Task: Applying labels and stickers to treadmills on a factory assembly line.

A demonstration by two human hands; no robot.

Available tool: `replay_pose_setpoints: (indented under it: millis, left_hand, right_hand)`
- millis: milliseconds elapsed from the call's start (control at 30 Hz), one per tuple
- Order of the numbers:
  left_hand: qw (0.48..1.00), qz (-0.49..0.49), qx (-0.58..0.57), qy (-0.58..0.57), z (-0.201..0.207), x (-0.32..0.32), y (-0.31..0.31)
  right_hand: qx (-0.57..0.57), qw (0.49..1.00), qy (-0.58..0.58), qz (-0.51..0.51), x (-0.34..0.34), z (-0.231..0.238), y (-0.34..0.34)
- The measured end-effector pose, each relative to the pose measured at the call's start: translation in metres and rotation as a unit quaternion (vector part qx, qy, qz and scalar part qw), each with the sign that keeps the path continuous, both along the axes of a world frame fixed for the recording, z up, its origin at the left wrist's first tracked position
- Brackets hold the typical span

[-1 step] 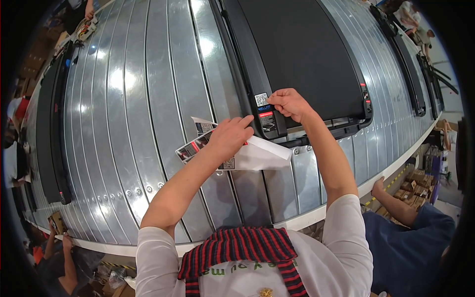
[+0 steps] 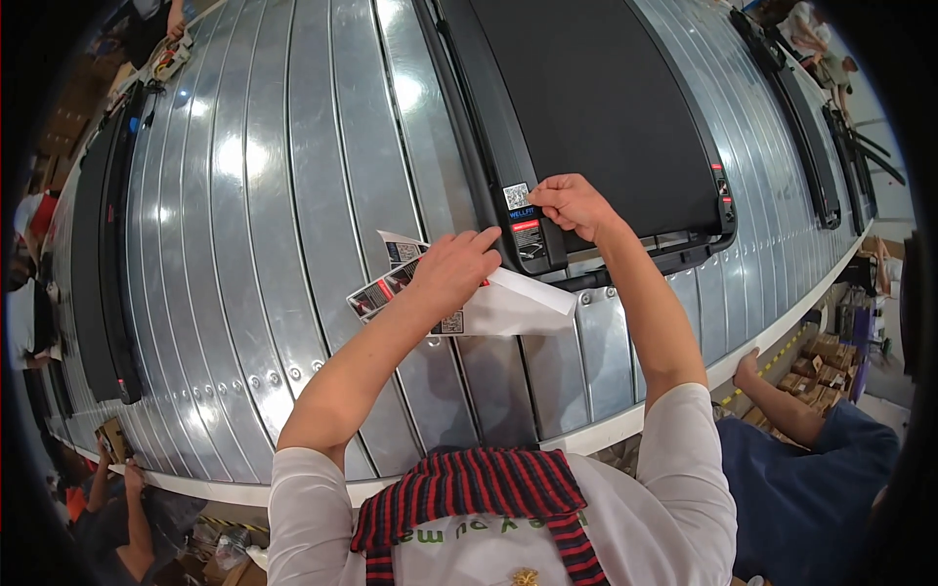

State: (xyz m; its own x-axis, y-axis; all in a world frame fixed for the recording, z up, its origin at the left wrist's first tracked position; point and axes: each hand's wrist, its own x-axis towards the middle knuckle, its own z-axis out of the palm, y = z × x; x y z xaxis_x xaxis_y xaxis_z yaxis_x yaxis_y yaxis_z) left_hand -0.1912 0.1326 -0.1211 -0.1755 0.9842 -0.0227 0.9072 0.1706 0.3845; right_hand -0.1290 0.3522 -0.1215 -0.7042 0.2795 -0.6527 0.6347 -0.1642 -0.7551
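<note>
A black treadmill (image 2: pixel 606 107) with a wide belt lies ahead of me on the metal slats. On its left side rail, near the closer end, is a white square-code sticker (image 2: pixel 516 196); beneath it sits a black label with a red band (image 2: pixel 527 238). My right hand (image 2: pixel 576 207) is closed in a pinch at the sticker's right edge. My left hand (image 2: pixel 455 268) grips sheets of labels (image 2: pixel 518 305), its forefinger stretched to the rail's outer edge. The sheets have white backing and printed corners showing left of the hand; the thumb's grip is hidden.
Shiny metal slats (image 2: pixel 234 254) form the conveyor, edged by a pale rail (image 2: pixel 225 490). Another black treadmill (image 2: pixel 103 244) lies at left, and more black frames (image 2: pixel 796 127) at right. A person in dark blue (image 2: pixel 811 488) stands close on my right; others line the edges. Small cartons (image 2: pixel 816 366) are stacked beyond.
</note>
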Motion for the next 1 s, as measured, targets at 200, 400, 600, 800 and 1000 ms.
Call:
replay_pose_setpoints:
  millis: [200, 400, 600, 800, 1000]
  left_hand:
    - [1.000, -0.011, -0.002, 0.010, 0.000, -0.001, 0.003]
    - [1.000, -0.015, 0.004, 0.014, 0.003, -0.002, 0.007]
    - [0.999, -0.030, 0.006, 0.044, 0.001, -0.006, 0.018]
    - [0.999, -0.036, -0.020, 0.031, 0.009, -0.007, 0.025]
    - [0.998, -0.045, -0.021, 0.037, 0.017, 0.000, 0.024]
  right_hand:
    - [0.000, 1.000, 0.003, -0.008, 0.002, -0.001, 0.000]
    - [0.004, 1.000, 0.012, -0.011, 0.002, 0.001, -0.002]
    - [0.032, 0.999, 0.016, -0.017, 0.001, -0.001, -0.006]
    - [0.100, 0.994, 0.037, -0.006, -0.003, -0.001, -0.015]
    - [0.597, 0.793, 0.076, 0.089, 0.008, 0.012, -0.032]
